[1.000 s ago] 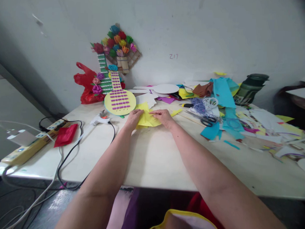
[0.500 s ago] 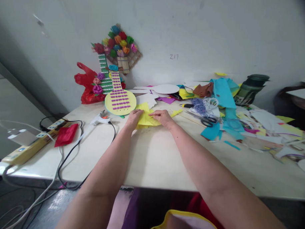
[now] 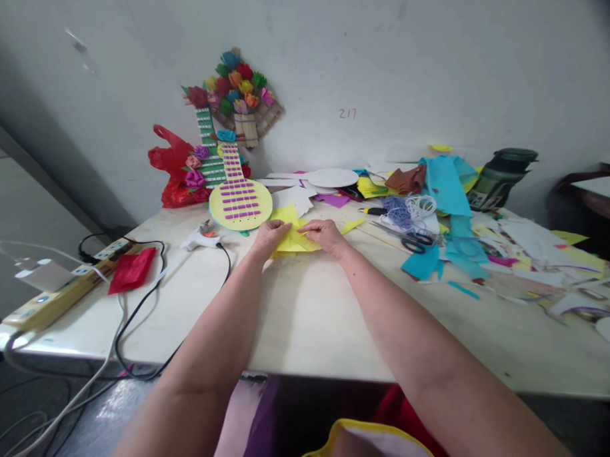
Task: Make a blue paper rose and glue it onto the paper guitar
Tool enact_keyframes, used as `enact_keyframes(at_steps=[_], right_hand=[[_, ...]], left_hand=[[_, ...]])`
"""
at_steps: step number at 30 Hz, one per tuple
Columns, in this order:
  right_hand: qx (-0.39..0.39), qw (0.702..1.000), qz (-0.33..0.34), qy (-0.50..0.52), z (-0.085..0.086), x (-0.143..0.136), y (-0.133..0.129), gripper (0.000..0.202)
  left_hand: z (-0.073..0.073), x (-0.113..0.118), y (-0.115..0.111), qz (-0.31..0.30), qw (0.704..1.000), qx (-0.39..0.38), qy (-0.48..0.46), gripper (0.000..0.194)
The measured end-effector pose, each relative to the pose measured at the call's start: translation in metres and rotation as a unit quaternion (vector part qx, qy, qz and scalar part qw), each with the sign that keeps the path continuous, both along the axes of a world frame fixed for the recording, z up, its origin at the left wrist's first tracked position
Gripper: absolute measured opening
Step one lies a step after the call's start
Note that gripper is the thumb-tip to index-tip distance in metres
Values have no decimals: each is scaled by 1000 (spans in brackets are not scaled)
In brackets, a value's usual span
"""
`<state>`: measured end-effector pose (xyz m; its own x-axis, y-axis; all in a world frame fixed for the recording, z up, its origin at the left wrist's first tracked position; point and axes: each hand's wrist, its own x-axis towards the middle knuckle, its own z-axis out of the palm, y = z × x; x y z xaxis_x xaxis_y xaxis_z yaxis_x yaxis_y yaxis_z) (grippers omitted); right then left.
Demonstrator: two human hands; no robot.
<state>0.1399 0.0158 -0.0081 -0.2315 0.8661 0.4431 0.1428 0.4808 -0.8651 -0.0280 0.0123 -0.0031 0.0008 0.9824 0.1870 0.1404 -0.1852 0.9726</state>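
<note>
Yellow paper (image 3: 293, 239) is held between my two hands above the middle of the table. My left hand (image 3: 273, 237) pinches its left side, fingers closed. On the right side, my right hand (image 3: 325, 234) has thumb and fingers pressed together on the same paper. A narrow yellow piece (image 3: 353, 224) sticks out just beyond my right hand. Close behind my left hand stands a yellow, guitar-shaped piece (image 3: 240, 205) with purple strips.
To the left are a glue gun (image 3: 203, 239), a red packet (image 3: 132, 270) and a power strip (image 3: 47, 307) with cables. Scissors (image 3: 415, 242), yarn (image 3: 399, 212), blue paper (image 3: 449, 187) and scraps lie right. A dark bottle (image 3: 504, 179) stands at the back right.
The fingers of my left hand have shifted slightly to the right over the yellow paper. My right hand looks nearly unmoved.
</note>
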Motion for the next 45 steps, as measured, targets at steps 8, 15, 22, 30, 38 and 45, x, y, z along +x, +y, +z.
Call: enact_keyframes(at_steps=[8, 15, 22, 30, 38, 45], right_hand=[[-44, 999, 5, 19, 6, 3, -5, 22], [-116, 986, -12, 123, -1, 7, 4, 27], [-134, 990, -29, 33, -4, 4, 2, 33], [-122, 992, -38, 19, -4, 2, 1, 28], [-134, 990, -24, 41, -3, 1, 0, 30], [-163, 982, 40, 82, -2, 3, -4, 35]], left_hand=[[0, 0, -1, -33, 999, 12, -16, 28], [0, 1, -1, -40, 999, 23, 10, 29], [-1, 2, 0, -38, 995, 56, 69, 33], [1, 4, -4, -64, 996, 28, 54, 30], [-1, 2, -2, -62, 996, 32, 49, 33], [-1, 4, -3, -69, 996, 24, 46, 32]])
